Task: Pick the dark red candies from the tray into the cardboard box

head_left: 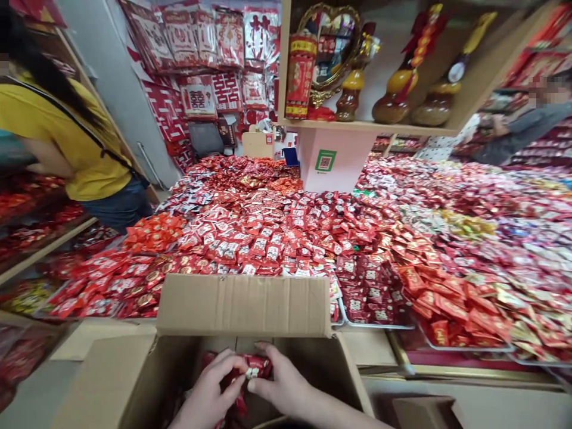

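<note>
Both hands are inside an open cardboard box [243, 307] in front of me. My right hand [288, 384] grips a small red wrapped candy packet [260, 366] with white marks, its thumb below and fingers above. My left hand [217, 384] is closed beside it, thumb and fingertips pinching red packets at the left end; how many is hidden by the fingers. More red packets [241, 405] show under and beside my left hand, low in the box. The box's far flap stands raised, and its left flap [105, 375] is folded outward.
Heaped red candy packets [250, 232] cover the counter beyond the box, some in metal trays [379, 326]. A wooden shelf [366, 124] with gourd-shaped bottles [395, 98] hangs above a white pillar [335, 173]. A person in yellow [84, 137] stands left; another person [518, 131] is at right.
</note>
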A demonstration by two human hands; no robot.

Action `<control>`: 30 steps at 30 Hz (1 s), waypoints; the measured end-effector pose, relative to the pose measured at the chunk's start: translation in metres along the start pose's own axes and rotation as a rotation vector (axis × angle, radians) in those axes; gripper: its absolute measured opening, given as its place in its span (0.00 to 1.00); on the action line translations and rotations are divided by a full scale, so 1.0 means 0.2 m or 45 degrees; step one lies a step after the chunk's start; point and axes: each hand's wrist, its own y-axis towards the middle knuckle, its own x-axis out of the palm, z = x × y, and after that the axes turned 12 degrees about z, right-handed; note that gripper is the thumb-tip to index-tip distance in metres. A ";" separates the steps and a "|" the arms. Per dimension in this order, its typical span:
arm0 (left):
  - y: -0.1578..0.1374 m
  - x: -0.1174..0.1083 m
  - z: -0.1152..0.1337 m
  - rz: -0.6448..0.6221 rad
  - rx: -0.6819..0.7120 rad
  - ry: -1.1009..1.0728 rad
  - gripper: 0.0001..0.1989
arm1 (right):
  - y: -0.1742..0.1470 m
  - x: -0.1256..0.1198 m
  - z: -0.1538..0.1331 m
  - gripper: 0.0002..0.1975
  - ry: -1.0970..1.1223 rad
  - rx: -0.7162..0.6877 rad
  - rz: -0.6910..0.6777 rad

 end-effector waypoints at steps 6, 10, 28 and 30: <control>-0.04 0.02 0.22 0.116 0.001 -0.175 0.03 | -0.10 -0.14 -0.17 0.14 0.300 -0.005 0.090; -0.03 0.06 0.30 0.164 -0.152 -0.449 0.02 | -0.18 -0.28 -0.29 0.16 0.526 0.084 0.068; 0.08 0.22 0.47 0.052 -0.825 -0.945 0.14 | -0.23 -0.46 -0.27 0.11 0.173 -0.113 0.356; 0.08 0.23 0.42 0.158 -0.877 -0.925 0.16 | -0.19 -0.61 -0.27 0.11 0.115 -0.187 0.442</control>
